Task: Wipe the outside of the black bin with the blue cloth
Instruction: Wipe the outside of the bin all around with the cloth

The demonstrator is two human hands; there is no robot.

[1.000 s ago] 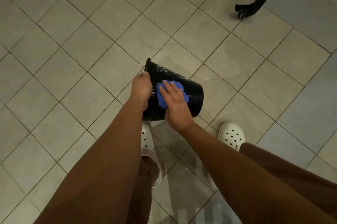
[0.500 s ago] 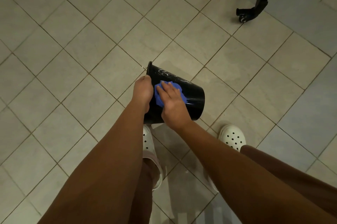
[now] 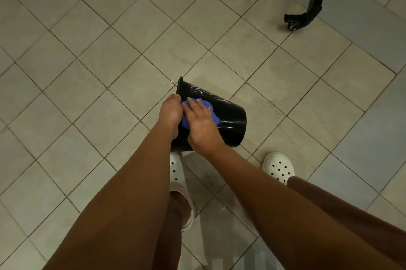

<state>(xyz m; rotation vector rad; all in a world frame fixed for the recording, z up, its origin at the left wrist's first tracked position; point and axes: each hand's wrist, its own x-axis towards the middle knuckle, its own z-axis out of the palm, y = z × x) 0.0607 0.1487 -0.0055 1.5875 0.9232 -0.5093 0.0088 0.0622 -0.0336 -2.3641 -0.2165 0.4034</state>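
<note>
The black bin [image 3: 230,122] is held on its side above the tiled floor, its rim to the left and its base to the right. White smears show on its upper wall. My left hand [image 3: 170,109] grips the bin's rim, fingers curled over the edge. My right hand [image 3: 201,120] lies flat on the blue cloth [image 3: 207,106] and presses it against the bin's outer wall, close to the rim. Most of the cloth is hidden under that hand.
Beige floor tiles [image 3: 87,72] spread all around. My two white clogs [image 3: 279,167] stand just below the bin. A black leg with a caster [image 3: 293,21] stands at the upper right.
My right hand has slid the blue cloth leftward along the bin wall, up against my left hand at the rim. The left hand has kept its hold.
</note>
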